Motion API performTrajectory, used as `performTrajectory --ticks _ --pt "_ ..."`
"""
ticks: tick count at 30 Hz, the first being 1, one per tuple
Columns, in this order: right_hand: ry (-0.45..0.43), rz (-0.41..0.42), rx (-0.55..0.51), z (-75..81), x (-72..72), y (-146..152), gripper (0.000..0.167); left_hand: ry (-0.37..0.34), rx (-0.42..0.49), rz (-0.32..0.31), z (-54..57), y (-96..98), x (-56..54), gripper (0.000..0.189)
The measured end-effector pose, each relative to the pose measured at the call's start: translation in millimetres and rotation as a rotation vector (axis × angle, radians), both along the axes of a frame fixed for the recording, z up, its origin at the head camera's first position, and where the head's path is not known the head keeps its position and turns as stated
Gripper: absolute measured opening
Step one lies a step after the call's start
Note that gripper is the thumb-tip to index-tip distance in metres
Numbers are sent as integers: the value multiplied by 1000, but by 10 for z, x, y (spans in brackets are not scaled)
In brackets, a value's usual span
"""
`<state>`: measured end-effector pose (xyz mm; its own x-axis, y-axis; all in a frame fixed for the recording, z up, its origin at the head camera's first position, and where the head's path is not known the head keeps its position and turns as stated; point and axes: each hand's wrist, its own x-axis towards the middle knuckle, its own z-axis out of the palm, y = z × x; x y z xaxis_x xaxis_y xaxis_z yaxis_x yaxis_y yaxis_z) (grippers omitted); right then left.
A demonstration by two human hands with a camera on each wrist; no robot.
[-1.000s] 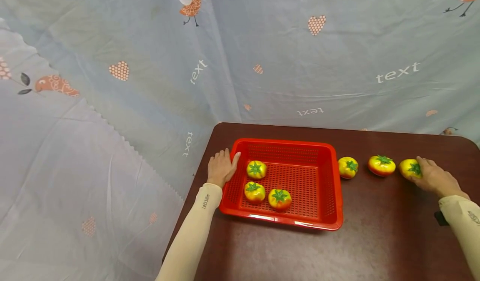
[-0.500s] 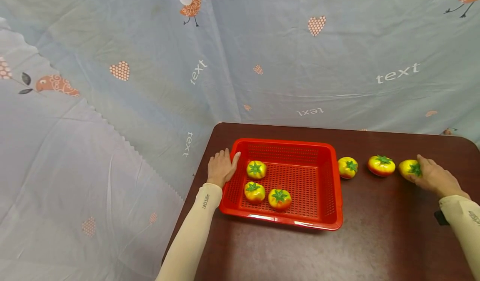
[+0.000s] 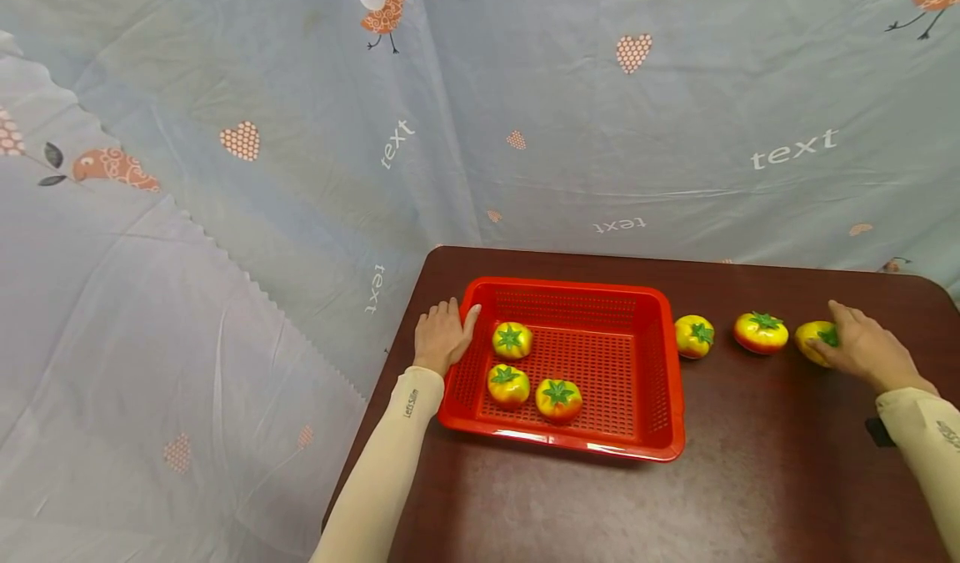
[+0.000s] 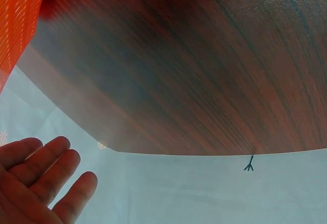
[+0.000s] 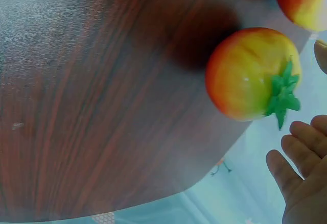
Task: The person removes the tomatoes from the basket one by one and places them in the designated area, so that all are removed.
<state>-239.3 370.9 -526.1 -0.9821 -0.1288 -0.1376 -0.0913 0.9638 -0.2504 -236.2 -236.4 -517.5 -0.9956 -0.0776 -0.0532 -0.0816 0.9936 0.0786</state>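
Observation:
My left hand (image 3: 441, 335) lies at the left rim of a red plastic basket (image 3: 555, 439), fingers extended along its outer side and thumb over the rim. In the left wrist view the fingers (image 4: 55, 175) look straight. Inside the basket sit three glossy yellow-red tomatoes, one (image 3: 513, 340) behind the other two. My right hand (image 3: 870, 348) is spread beside the rightmost tomato (image 3: 812, 339) on the table, partly covering it in the head view. From the right wrist, a gap shows between the fingertips and that tomato (image 5: 245, 76) with its green leafy top.
Two more tomatoes stand in a row on the dark brown table (image 3: 720, 480): one (image 3: 693, 336) against the basket's right side, another (image 3: 761, 333) midway to my right hand. A patterned grey-blue cloth (image 3: 570, 171) hangs behind and left of the table.
My right hand has loosened around the rightmost tomato, its thumb and fingers spreading wider. The tomato stays about where it was. My left hand and the basket have not moved.

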Motion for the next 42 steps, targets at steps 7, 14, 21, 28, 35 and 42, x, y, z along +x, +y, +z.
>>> performTrajectory --ticks 7,14,21,28,35,42 --pt "32 20 -24 91 -26 -123 78 -1 0 0 -10 -4 -5 79" --pt "29 91 -79 202 -74 -221 81 4 -4 -1 -26 -14 -12 79" --pt "7 108 -100 296 -100 -383 84 1 10 1 -32 -16 -7 80" --pt "59 153 -92 350 -123 -581 82 5 19 7 -30 -21 -6 79" --pt "96 196 -101 359 -148 -705 78 18 13 2 -40 -20 -4 78" --pt "74 216 -95 360 -139 -791 78 14 13 1 -39 -21 -5 78"
